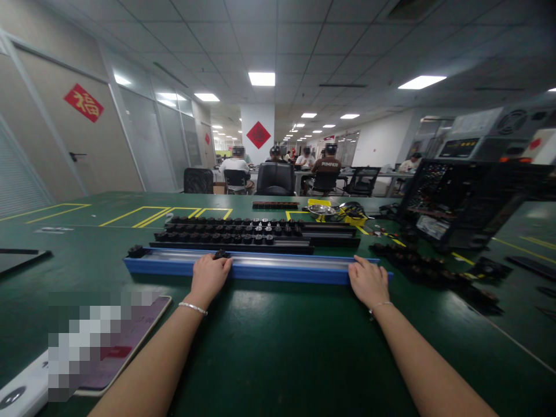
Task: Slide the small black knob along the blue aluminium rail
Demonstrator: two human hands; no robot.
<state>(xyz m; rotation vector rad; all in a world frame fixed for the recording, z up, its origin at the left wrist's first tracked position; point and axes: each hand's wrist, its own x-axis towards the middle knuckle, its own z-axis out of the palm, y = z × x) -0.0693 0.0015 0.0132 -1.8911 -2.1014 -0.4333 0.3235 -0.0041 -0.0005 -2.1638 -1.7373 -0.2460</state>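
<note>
A long blue-and-silver rail [278,263] lies across the green table in front of me. My left hand [209,278] rests on its near edge left of centre, fingers curled over the rim beside a small black part [221,253] sitting in the rail. My right hand [368,281] grips the rail close to its right end, fingers bent over the edge. Another black part [135,251] sits at the rail's left end. Behind the rail lie black rails [243,230] filled with rows of black parts.
A phone or tablet [125,341] lies at the near left. Loose black parts [417,266] spread to the right, below an open computer case [460,202]. A metal bowl [321,209] stands farther back. Several seated people work at distant desks.
</note>
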